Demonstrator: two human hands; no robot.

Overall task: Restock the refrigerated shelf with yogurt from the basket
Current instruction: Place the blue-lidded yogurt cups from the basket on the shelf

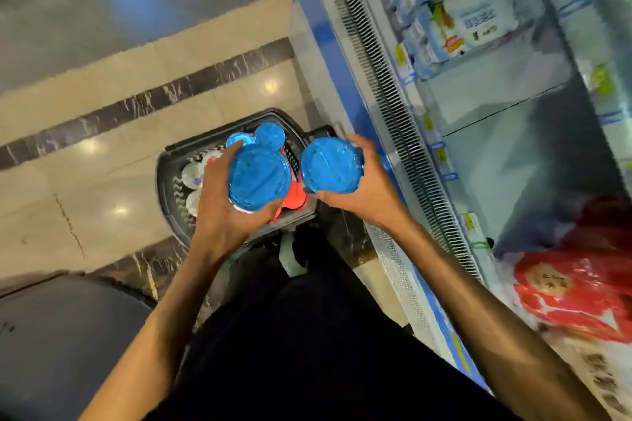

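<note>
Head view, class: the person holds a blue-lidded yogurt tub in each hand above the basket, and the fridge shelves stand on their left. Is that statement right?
Not quite. The head view shows the fridge shelves on the person's right, not their left. The rest holds: the left hand and right hand each hold a blue-lidded tub, left tub and right tub, above the basket.

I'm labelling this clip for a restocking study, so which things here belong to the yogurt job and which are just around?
Part of the job:
- left hand holding a blue-lidded yogurt tub
- right hand holding a second blue-lidded tub
- basket on the floor with more tubs
- refrigerated shelf, partly bare

Just around:
- red bag
- milk cartons higher up
</note>
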